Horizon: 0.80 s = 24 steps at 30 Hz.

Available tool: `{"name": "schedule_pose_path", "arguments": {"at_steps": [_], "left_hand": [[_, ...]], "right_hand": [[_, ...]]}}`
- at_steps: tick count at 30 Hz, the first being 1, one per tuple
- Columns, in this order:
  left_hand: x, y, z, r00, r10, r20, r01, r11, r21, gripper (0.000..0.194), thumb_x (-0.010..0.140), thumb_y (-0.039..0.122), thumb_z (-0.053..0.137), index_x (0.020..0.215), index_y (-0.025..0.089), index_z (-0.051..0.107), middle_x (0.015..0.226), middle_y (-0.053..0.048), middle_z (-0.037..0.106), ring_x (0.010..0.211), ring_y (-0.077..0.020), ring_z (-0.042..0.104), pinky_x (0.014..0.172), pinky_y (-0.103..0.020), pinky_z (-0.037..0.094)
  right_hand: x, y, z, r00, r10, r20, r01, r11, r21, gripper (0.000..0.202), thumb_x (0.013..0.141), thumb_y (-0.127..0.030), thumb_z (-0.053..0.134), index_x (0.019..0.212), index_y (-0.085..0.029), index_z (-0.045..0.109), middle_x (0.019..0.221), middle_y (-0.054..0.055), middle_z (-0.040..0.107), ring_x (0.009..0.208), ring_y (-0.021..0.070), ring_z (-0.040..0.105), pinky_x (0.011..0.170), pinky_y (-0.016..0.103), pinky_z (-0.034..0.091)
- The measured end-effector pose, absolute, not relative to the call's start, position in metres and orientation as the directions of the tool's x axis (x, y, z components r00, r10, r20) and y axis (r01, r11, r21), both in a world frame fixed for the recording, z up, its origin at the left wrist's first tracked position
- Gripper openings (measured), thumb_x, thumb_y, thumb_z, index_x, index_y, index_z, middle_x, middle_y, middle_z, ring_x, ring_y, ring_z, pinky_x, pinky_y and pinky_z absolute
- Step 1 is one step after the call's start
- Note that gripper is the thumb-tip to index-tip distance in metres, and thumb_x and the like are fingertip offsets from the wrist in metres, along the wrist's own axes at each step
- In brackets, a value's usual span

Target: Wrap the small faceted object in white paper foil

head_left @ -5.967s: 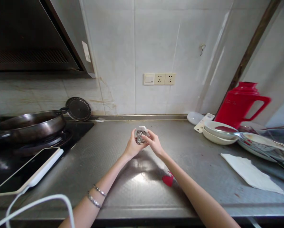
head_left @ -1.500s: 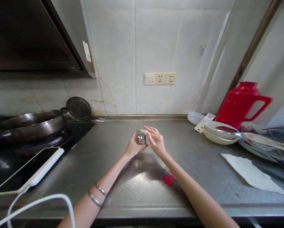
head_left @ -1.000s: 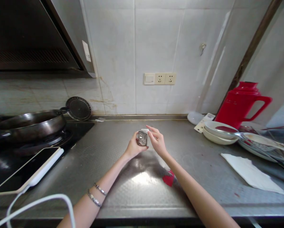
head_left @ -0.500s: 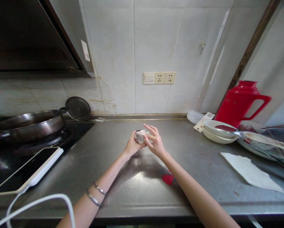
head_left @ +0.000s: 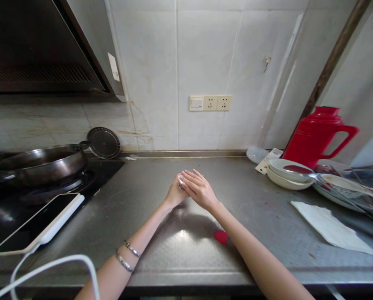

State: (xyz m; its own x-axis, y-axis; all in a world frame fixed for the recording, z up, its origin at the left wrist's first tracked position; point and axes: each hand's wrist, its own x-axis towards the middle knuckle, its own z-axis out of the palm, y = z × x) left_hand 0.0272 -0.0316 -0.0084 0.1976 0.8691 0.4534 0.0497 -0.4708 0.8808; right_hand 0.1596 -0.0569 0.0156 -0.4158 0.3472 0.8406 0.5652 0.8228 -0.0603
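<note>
My left hand is closed around a small object with a dark side and something white on it. Only a sliver of that object shows, so its kind cannot be made out. Over its top lies my right hand, fingers stretched out flat and held together. Both hands meet above the middle of the steel counter. Below them, a small red-tipped thing lies on the counter, partly hidden behind my right forearm.
On the left are a frying pan on the stove and a phone with a white cable. To the right stand stacked bowls, a red thermos flask and a paper napkin. A range hood hangs above left.
My right hand's fingers have gone from being spread beside the object to lying flat together over it. The object, plainly seen before, is now mostly covered.
</note>
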Motion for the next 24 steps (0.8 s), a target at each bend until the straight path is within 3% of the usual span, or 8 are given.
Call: {"name": "schedule_pose_path", "arguments": {"at_steps": [5,11,14,19,24], "left_hand": [[0.027,-0.035,-0.007,0.188,0.92,0.344,0.016,-0.353,0.936,0.068,0.051,0.021,0.081,0.109,0.017,0.046,0.089,-0.002,0.065,0.071,-0.0129,0.06,0.064,-0.024,0.047],[0.025,-0.032,-0.007,0.187,0.896,0.403,0.007,-0.412,0.911,0.061,0.05,0.023,0.082,0.102,0.015,0.049,0.089,-0.005,0.065,0.073,-0.0151,0.06,0.065,-0.026,0.046],[0.027,-0.034,-0.006,0.218,0.873,0.436,-0.019,-0.443,0.896,0.054,0.054,0.024,0.08,0.099,0.014,0.053,0.093,-0.009,0.066,0.08,-0.0177,0.061,0.068,-0.027,0.046],[0.031,-0.038,-0.009,0.235,0.902,0.363,-0.042,-0.364,0.931,0.066,0.052,0.02,0.082,0.109,0.015,0.05,0.091,-0.005,0.065,0.074,-0.0147,0.061,0.065,-0.024,0.046],[0.027,-0.038,-0.012,0.196,0.95,0.242,0.043,-0.255,0.966,0.071,0.053,0.019,0.081,0.117,0.015,0.049,0.071,0.002,0.062,0.056,-0.0109,0.056,0.051,-0.021,0.045]], "right_hand": [[0.162,-0.051,0.013,-0.231,0.4,0.887,0.568,0.796,-0.211,0.03,0.094,-0.022,0.043,0.114,-0.021,0.065,0.117,0.01,0.066,0.118,0.0206,0.057,0.104,0.047,0.042],[0.16,-0.056,0.012,-0.351,0.327,0.877,0.491,0.862,-0.125,0.03,0.09,-0.018,0.048,0.113,-0.022,0.066,0.117,0.008,0.066,0.122,0.0208,0.053,0.105,0.046,0.041],[0.156,-0.058,0.011,-0.344,0.364,0.865,0.475,0.862,-0.174,0.028,0.091,-0.02,0.048,0.111,-0.023,0.067,0.119,0.006,0.066,0.123,0.0217,0.052,0.106,0.047,0.039],[0.156,-0.053,0.013,-0.109,0.566,0.817,0.407,0.775,-0.483,0.028,0.091,-0.029,0.047,0.097,-0.022,0.073,0.11,0.008,0.07,0.107,0.0236,0.064,0.096,0.04,0.048],[0.162,-0.043,0.015,0.043,0.806,0.591,0.243,0.565,-0.789,0.038,0.086,-0.046,0.051,0.081,-0.016,0.075,0.088,0.007,0.075,0.087,0.0268,0.069,0.076,0.035,0.054]]}}
